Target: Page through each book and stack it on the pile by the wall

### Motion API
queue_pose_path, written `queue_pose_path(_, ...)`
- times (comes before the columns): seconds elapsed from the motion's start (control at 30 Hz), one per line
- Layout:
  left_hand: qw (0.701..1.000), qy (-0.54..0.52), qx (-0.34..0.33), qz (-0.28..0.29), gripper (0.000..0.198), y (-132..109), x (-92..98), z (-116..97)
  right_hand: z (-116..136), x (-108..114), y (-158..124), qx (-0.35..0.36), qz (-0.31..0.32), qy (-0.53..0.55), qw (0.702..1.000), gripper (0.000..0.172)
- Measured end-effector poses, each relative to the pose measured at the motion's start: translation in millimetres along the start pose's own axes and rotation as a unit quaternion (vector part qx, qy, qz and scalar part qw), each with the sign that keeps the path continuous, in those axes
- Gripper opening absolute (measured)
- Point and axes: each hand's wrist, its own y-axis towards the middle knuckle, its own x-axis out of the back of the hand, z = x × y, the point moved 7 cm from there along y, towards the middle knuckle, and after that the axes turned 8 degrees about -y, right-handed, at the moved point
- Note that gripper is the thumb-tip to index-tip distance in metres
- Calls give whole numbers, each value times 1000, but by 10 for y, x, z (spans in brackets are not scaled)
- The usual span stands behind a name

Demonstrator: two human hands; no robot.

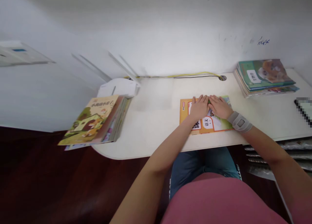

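An orange-bordered book (184,115) with large printed characters lies flat on the white desk (156,120) in front of me. My left hand (199,107) rests flat on its cover, fingers stretched out. Beside it my right hand (220,106) also lies flat on the cover, fingers extended, a grey band on the wrist. The two hands touch at the fingertips and hold nothing.
A stack of picture books (97,123) overhangs the desk's left front edge. Another stack of books (264,76) sits at the far right against the wall. A yellow cable (190,75) runs along the back. A white object (119,87) stands behind the left stack.
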Motion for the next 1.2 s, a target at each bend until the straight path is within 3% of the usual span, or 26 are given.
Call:
queue_pose_path(0.13, 998, -9, 57, -20, 53, -53, 42, 144, 50, -161, -71, -19, 6, -15, 1000, 56)
queue_pose_path(0.27, 992, -9, 120, -25, 59, -107, 66, 278, -81, -150, -113, -83, 2, -32, 996, 57)
queue_pose_path(0.4, 990, -18, 139, -13, 62, -154, 93, 366, -122, -123, -125, -108, 14, -26, 994, 58)
queue_pose_path(0.6, 973, 20, 204, -106, 47, -404, 386, 768, -201, -179, -129, -122, 39, -13, 992, 61)
queue_pose_path(0.73, 971, 35, 207, -116, 46, -384, 469, 934, -215, -206, -122, -123, 34, -13, 992, 62)
queue_pose_path(1.0, 939, -189, 263, -114, 29, -96, 512, 1249, -232, -256, -101, -140, 35, 28, 989, 68)
queue_pose_path(1.1, 912, -275, 281, -118, 31, -190, 515, 1328, -274, -287, -94, -154, 39, 43, 986, 73)
queue_pose_path(1.2, 875, -374, 292, -95, 40, -451, 478, 1332, -286, -295, -95, -158, 32, 40, 986, 73)
